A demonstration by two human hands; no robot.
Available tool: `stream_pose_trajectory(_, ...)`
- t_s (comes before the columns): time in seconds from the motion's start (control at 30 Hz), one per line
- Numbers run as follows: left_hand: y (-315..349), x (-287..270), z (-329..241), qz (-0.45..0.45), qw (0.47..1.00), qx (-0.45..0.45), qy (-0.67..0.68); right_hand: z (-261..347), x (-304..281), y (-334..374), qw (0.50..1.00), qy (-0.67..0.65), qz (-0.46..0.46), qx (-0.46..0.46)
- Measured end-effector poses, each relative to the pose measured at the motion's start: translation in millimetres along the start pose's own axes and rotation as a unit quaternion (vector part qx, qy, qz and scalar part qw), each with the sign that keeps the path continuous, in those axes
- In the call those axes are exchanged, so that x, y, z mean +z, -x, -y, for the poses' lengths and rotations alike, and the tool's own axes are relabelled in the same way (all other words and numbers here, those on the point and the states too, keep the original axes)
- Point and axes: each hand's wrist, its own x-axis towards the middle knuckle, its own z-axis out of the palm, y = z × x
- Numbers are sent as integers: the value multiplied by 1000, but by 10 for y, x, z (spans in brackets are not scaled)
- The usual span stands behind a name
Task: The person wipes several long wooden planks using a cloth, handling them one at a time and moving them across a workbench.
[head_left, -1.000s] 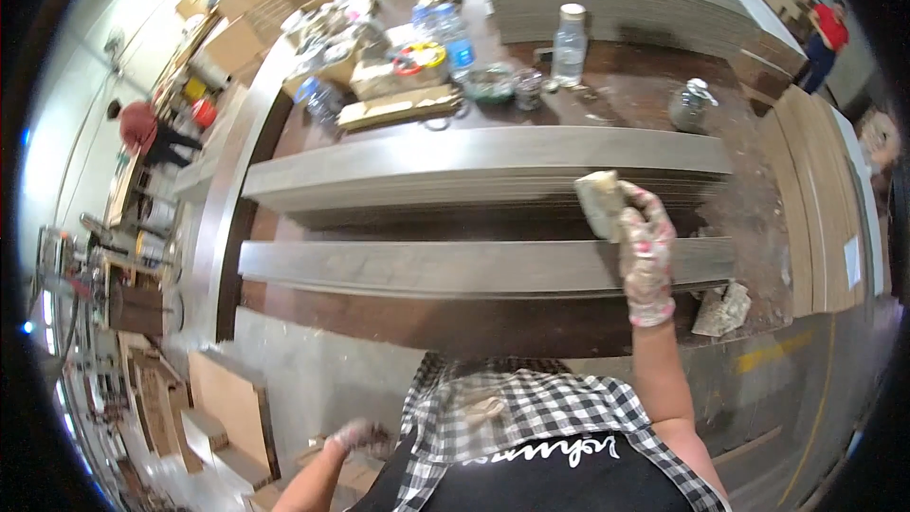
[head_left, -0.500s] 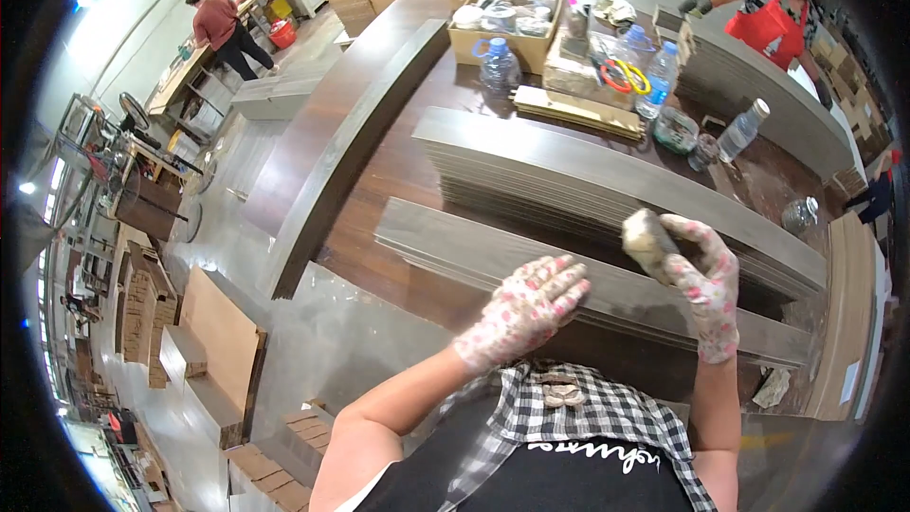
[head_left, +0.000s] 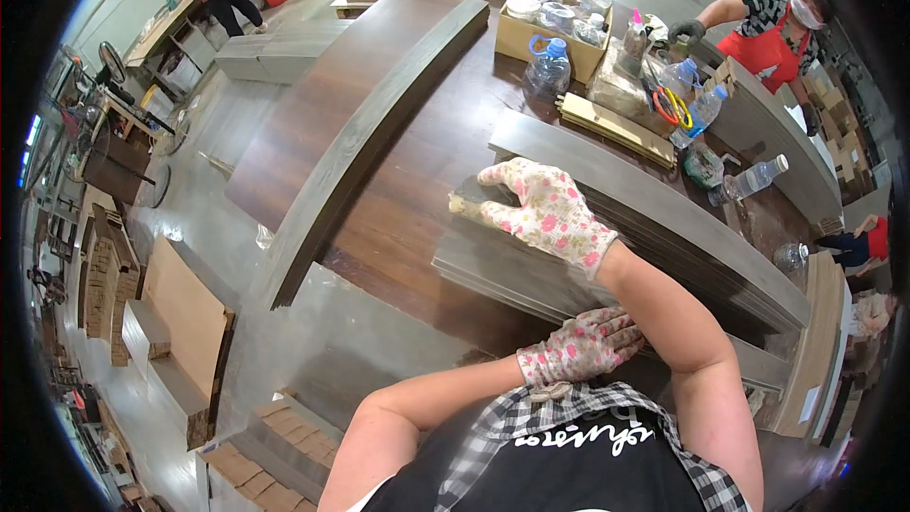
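Note:
Both of my hands wear white gloves with pink flowers. My right hand (head_left: 552, 216) is over the far left end of the near stack of grey planks (head_left: 517, 270). Its thumb and fingers grip a grimy beige-and-grey wad (head_left: 463, 204), perhaps a folded rag. Close to my body, my left hand (head_left: 583, 346) rests with fingers stretched out along the near edge of the same stack, partly below my right forearm. Behind it runs a second, taller stack of grey planks (head_left: 654, 190).
A long grey plank stack (head_left: 379, 133) stands at the left of the brown table (head_left: 379, 228). Farther back are a carton of tubs (head_left: 555, 33), a blue-capped jug (head_left: 547, 71), scissors (head_left: 671, 106), bottles (head_left: 754, 177) and narrow strips (head_left: 616, 130). A person in a red apron (head_left: 763, 52) works at the right.
My right hand has swung left with the wad, from the right part of the stack to its left end. My left hand has moved right and nearer my body.

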Motion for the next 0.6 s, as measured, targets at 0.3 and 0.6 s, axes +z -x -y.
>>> stream_pose_trajectory(0.3,9,34,19,-22,1000,6,20,107,2,-71,999,52,5,-7)
stream_pose_trajectory(0.6,42,46,0,-20,999,-2,49,-103,-14,98,997,44,-35,-60)
